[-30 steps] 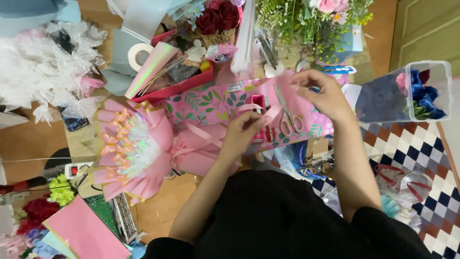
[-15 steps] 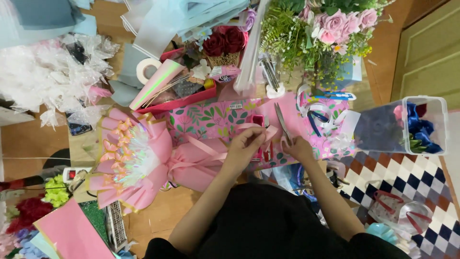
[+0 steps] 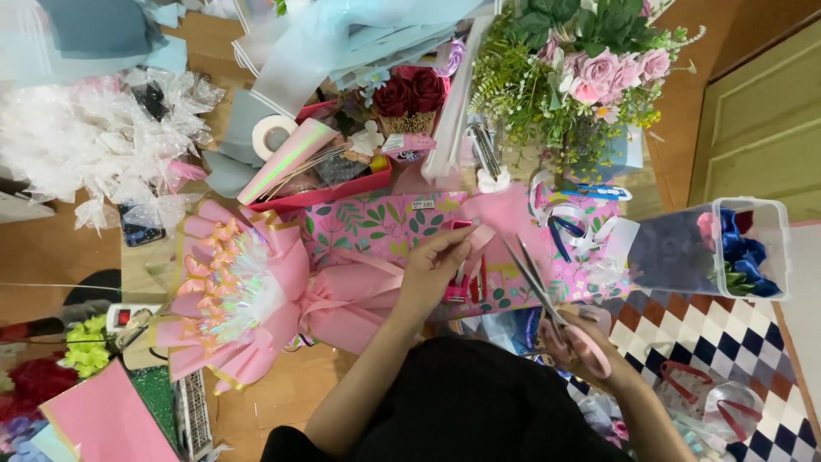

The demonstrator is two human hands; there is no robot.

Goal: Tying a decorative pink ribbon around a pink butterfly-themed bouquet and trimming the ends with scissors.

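A long pink gift box (image 3: 385,224) printed with green leaves is laid across the middle of the worktable; a small white rectangular label (image 3: 423,204) is stuck near its upper edge. A clear plastic box (image 3: 717,248) holding blue flowers is set at the right edge. A pink bouquet wrap (image 3: 248,295) is laid at the left.
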